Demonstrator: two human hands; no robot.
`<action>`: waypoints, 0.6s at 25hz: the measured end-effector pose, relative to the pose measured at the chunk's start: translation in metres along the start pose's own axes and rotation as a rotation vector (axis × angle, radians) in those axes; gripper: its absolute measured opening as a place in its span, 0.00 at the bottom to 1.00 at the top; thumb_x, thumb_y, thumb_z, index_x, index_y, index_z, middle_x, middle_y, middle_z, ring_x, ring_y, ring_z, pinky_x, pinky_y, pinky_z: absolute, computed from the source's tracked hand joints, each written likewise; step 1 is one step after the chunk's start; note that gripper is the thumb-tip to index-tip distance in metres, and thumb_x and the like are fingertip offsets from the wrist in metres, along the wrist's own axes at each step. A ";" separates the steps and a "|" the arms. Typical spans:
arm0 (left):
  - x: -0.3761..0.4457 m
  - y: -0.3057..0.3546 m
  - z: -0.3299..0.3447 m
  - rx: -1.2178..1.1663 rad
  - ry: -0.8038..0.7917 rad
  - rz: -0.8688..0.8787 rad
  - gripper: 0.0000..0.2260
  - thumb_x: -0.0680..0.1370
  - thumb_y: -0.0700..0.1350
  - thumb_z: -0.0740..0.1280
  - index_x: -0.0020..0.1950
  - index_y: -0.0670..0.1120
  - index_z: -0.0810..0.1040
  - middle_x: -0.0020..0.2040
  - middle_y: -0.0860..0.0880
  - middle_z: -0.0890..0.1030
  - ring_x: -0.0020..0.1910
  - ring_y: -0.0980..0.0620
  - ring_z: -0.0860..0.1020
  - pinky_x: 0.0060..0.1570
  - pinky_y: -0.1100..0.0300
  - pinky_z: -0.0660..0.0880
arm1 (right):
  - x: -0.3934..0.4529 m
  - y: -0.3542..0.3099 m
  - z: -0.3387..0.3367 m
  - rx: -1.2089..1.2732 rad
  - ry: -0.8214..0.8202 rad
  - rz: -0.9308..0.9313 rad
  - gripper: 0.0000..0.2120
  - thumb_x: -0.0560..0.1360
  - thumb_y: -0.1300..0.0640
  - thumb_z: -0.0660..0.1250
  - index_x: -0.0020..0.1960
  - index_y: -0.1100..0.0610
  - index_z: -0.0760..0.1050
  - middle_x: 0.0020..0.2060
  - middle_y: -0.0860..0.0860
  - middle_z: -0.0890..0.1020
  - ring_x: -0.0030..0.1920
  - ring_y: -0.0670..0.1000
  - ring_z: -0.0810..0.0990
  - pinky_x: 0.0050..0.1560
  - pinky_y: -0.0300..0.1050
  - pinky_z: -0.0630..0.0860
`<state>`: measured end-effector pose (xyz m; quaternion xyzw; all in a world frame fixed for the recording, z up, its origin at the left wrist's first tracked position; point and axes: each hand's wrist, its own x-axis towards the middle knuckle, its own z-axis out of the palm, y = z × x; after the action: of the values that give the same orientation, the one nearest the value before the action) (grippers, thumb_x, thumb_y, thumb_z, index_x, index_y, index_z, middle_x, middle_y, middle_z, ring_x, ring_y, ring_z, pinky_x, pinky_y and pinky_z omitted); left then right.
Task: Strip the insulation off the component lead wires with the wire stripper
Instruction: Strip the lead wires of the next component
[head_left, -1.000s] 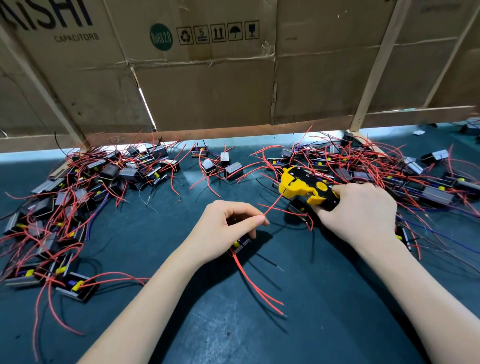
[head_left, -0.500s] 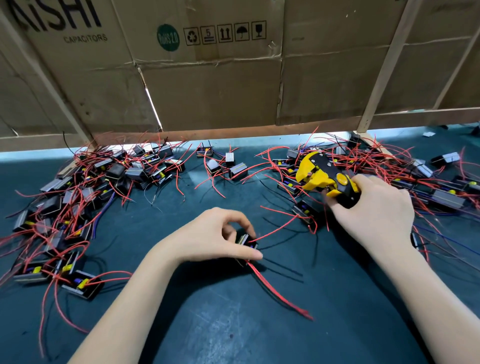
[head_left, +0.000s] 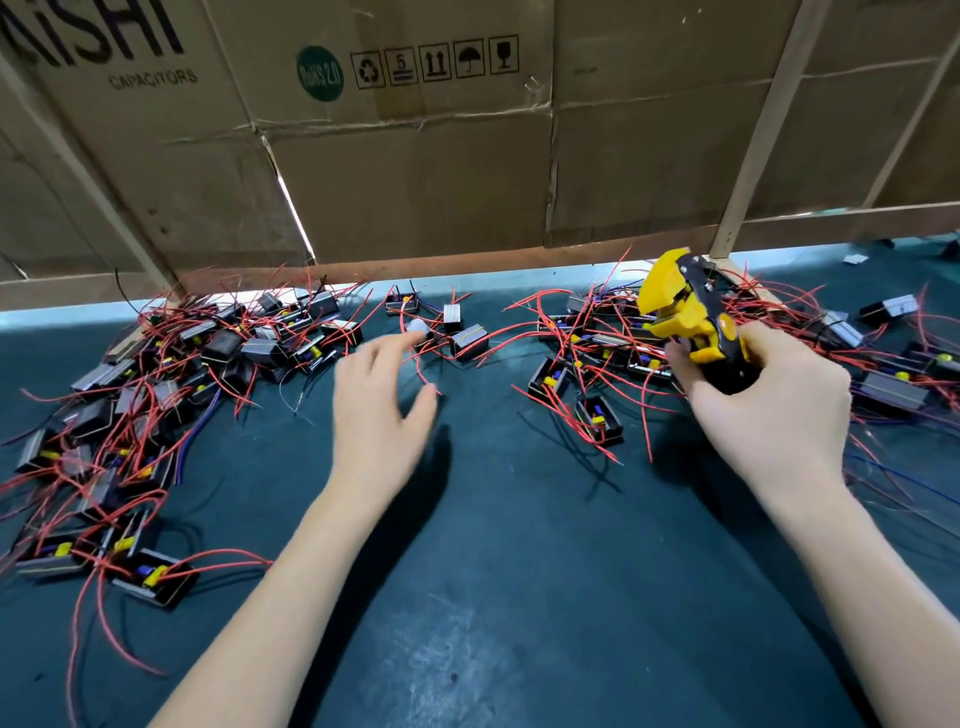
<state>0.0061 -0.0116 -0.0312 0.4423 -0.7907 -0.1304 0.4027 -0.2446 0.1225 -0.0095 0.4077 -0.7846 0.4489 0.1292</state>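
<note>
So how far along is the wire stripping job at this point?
Hard to count finished pieces: the wire ends are too small to judge. A big pile of parts lies at the left, another pile at the right, a few loose in the middle. In hand: the right hand grips the yellow stripper, raised with no wire in it. The left hand is open and empty, reaching toward the middle parts. Plenty seems left.

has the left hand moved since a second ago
Yes. The left hand has gone forward, away from the person, toward the small cluster of components near the cardboard wall. It is now open and empty, no longer pinching a component.
</note>
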 end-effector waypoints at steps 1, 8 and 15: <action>0.003 -0.010 -0.003 0.098 0.002 -0.041 0.20 0.75 0.37 0.69 0.66 0.48 0.77 0.63 0.48 0.77 0.63 0.44 0.71 0.64 0.56 0.65 | 0.000 0.000 -0.001 0.031 0.007 -0.004 0.19 0.72 0.41 0.69 0.37 0.57 0.74 0.32 0.53 0.77 0.36 0.59 0.74 0.39 0.51 0.71; 0.010 -0.023 -0.008 -0.149 0.036 -0.220 0.12 0.76 0.38 0.69 0.42 0.55 0.84 0.43 0.55 0.86 0.36 0.68 0.78 0.44 0.72 0.72 | -0.001 -0.001 -0.003 0.070 0.013 -0.034 0.19 0.72 0.42 0.69 0.36 0.57 0.73 0.31 0.53 0.76 0.34 0.59 0.72 0.38 0.51 0.71; 0.010 -0.007 -0.032 -0.684 0.028 -0.050 0.09 0.76 0.37 0.68 0.50 0.48 0.84 0.43 0.50 0.86 0.45 0.53 0.83 0.49 0.66 0.76 | -0.002 -0.001 -0.002 0.066 0.005 -0.048 0.19 0.72 0.43 0.70 0.34 0.56 0.70 0.30 0.53 0.74 0.34 0.59 0.71 0.37 0.51 0.70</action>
<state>0.0312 -0.0190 -0.0095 0.3024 -0.6845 -0.3918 0.5352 -0.2430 0.1251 -0.0086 0.4295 -0.7589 0.4723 0.1284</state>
